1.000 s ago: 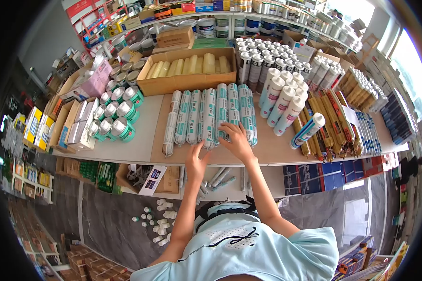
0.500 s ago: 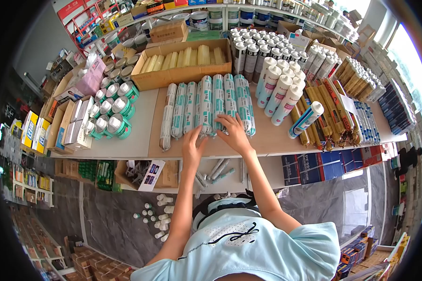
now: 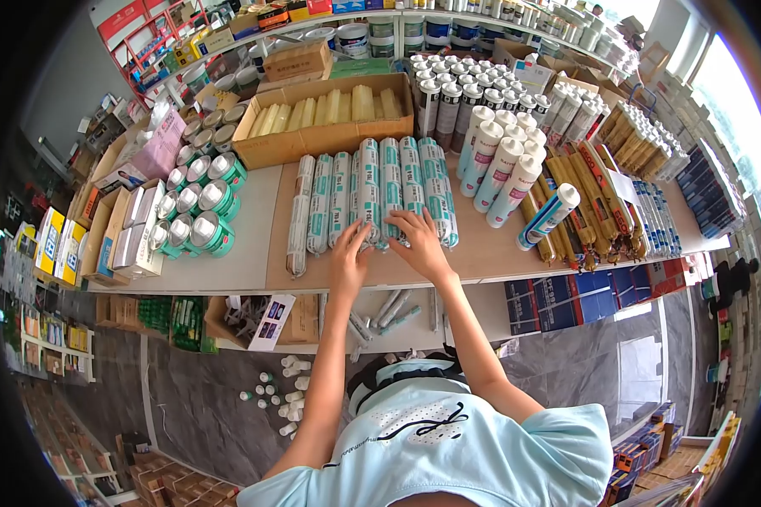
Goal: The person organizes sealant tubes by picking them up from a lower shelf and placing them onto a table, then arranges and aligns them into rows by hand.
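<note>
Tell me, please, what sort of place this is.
Probably a hardware shop or its stockroom: cartridges stand in groups, white-and-teal tubes lie in a row, and tubs are stacked behind.

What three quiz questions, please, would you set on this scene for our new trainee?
1. Multiple choice: What are the left hand and the right hand nearest to?
a) the blue boxes
b) the row of white-and-teal tubes
c) the bottles on the floor

2. True or false: As seen here, the open cardboard box stands beyond the tubes.

3. Fill in the missing word: As seen here, the teal tins stand to the ____ of the tubes.

Key: 1. b; 2. true; 3. left.
</note>
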A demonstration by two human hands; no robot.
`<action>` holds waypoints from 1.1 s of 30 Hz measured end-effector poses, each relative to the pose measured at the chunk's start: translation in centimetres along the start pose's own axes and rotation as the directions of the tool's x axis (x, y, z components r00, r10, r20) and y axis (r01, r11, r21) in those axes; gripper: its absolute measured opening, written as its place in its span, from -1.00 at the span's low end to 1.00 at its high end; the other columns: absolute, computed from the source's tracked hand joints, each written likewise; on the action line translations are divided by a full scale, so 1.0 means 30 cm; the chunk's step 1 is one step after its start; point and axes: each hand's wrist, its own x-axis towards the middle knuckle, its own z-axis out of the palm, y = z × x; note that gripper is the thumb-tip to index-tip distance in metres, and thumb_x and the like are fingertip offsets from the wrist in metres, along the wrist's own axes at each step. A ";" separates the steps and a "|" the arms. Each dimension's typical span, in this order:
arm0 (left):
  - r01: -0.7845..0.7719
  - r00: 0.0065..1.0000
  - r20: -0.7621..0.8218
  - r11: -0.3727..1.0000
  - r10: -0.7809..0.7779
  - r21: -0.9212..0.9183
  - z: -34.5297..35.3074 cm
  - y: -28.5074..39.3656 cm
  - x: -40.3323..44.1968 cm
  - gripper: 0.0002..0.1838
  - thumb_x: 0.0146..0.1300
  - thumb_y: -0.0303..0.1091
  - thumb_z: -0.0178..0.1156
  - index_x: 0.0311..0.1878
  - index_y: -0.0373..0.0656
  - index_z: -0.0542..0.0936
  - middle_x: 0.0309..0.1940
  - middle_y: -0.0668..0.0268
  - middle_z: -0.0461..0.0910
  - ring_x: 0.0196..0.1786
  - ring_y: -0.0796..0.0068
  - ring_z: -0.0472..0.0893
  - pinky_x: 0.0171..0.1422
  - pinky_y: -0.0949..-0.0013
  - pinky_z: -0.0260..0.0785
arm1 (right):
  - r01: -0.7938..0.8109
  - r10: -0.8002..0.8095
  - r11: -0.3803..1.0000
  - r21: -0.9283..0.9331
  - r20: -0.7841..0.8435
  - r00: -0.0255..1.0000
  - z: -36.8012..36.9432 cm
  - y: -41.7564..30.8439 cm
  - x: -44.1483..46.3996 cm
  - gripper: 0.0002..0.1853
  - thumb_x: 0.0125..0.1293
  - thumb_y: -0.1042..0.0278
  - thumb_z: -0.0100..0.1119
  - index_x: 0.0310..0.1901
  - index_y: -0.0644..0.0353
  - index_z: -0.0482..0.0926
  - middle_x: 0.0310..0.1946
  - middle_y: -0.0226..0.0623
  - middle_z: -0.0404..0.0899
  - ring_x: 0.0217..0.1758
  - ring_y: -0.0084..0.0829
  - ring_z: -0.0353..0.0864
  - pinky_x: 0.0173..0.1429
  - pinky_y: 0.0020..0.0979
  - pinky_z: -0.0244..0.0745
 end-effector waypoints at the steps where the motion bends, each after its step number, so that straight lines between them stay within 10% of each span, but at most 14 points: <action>1: -0.016 1.000 -0.026 1.000 0.016 -0.002 0.002 0.006 -0.003 -0.46 0.11 -0.61 0.23 0.21 -0.06 0.50 0.18 0.16 0.45 0.11 0.12 0.51 0.18 0.20 0.40 | -0.002 0.002 1.000 -0.004 -0.007 1.000 0.001 0.000 -0.001 -0.59 0.15 0.34 0.23 0.07 0.09 0.50 0.12 -0.29 0.47 0.28 -0.25 0.38 0.50 -0.01 -0.05; 11: 0.048 0.991 -0.126 0.998 -0.051 -0.028 0.009 0.039 -0.028 -0.64 0.13 -0.47 0.30 0.03 -0.18 0.53 -0.19 0.17 0.48 -0.11 0.24 0.55 -0.10 0.25 0.44 | -0.006 0.006 1.000 0.004 -0.008 1.000 0.006 0.004 -0.006 -0.60 0.14 0.34 0.22 0.05 0.10 0.50 0.12 -0.29 0.47 0.29 -0.26 0.36 0.51 0.00 -0.10; 13: 0.293 0.948 -0.102 0.953 -0.300 -0.075 0.022 0.025 -0.029 -0.82 0.19 -0.37 0.28 -0.22 -0.23 0.55 -0.40 0.16 0.54 -0.33 0.21 0.58 -0.28 0.21 0.39 | -0.005 0.005 1.000 0.018 -0.015 1.000 0.006 0.002 -0.006 -0.60 0.13 0.34 0.22 0.05 0.10 0.50 0.12 -0.28 0.47 0.29 -0.25 0.35 0.51 0.00 -0.10; 16: 0.281 0.960 -0.033 0.959 -0.280 0.040 0.023 0.016 -0.026 -0.72 0.25 -0.26 0.25 -0.44 -0.28 0.49 -0.58 0.12 0.54 -0.49 0.12 0.56 -0.38 0.18 0.36 | 0.000 0.000 1.000 0.007 -0.024 1.000 0.012 0.004 -0.006 -0.61 0.14 0.34 0.22 0.04 0.11 0.51 0.12 -0.28 0.47 0.29 -0.25 0.35 0.51 0.00 -0.10; 33: 0.311 0.947 -0.061 0.948 -0.315 -0.065 0.028 0.015 -0.054 -0.71 0.26 -0.23 0.22 -0.42 -0.28 0.55 -0.58 0.15 0.58 -0.54 0.24 0.58 -0.41 0.26 0.39 | -0.018 0.017 1.000 -0.016 -0.032 0.999 0.000 -0.030 -0.015 -0.59 0.15 0.40 0.22 0.08 0.11 0.48 0.12 -0.27 0.48 0.27 -0.23 0.39 0.50 0.00 -0.05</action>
